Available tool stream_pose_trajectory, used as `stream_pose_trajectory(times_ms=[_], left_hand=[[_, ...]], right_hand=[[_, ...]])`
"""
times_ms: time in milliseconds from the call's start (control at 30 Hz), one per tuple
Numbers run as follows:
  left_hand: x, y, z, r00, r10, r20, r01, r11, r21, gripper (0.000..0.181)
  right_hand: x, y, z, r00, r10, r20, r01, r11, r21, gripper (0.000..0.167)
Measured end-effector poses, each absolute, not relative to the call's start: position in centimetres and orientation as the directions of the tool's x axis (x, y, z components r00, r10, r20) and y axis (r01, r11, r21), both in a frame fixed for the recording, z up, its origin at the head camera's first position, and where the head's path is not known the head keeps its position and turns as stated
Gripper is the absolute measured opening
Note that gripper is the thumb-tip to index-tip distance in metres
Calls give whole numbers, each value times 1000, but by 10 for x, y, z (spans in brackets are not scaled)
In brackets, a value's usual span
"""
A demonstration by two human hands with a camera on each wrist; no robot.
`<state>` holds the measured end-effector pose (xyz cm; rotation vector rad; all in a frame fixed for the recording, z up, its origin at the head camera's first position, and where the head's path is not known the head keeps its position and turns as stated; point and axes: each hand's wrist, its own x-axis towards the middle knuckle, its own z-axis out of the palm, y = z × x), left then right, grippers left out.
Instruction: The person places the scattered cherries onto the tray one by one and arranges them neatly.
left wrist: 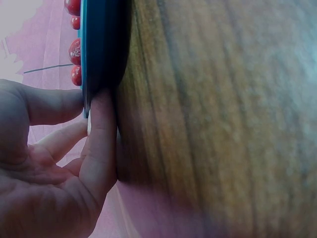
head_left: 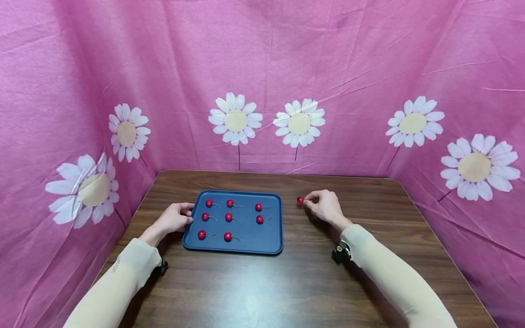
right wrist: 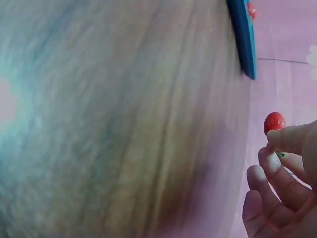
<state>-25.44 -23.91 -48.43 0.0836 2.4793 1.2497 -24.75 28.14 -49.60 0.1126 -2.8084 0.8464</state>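
A blue rectangular tray (head_left: 258, 243) lies on the table with several red cherries (head_left: 228, 217) on it, their stems toward the right. They stand in three columns: three at left, three in the middle, two at right. My left hand (head_left: 174, 218) grips the tray's left edge. The left wrist view shows the thumb (left wrist: 57, 105) on the rim's upper side and a finger (left wrist: 101, 144) beneath it. Right of the tray, my right hand (head_left: 326, 207) pinches a red cherry (right wrist: 274, 123) between thumb and fingers, apart from the tray. Its green stem shows between the fingers in the right wrist view.
The brown wooden table (head_left: 246, 291) reaches back to a pink cloth (head_left: 262, 54) printed with white daisies, which also hangs along both sides. A black wrist device (head_left: 340, 253) is worn below the right sleeve's cuff.
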Motion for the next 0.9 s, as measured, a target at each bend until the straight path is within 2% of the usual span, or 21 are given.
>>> stream_pose_trajectory(times_ms=[467,733,900], left_hand=[[-255,-240,-486,-931,214,-297,-111,607,787,63],[-254,-239,-485,-929,208,-305,-117,616,779,62],[-253,-239,-484,-931,207,-300,-117,611,783,61]], right_hand=[[-225,243,-481,-955,-119,271,-272,716,-643,4],[-211,210,-479,-952,-214,217,-304,623,-721,5],[-205,193,-485,-932,-290,217,-352,590,-727,5]])
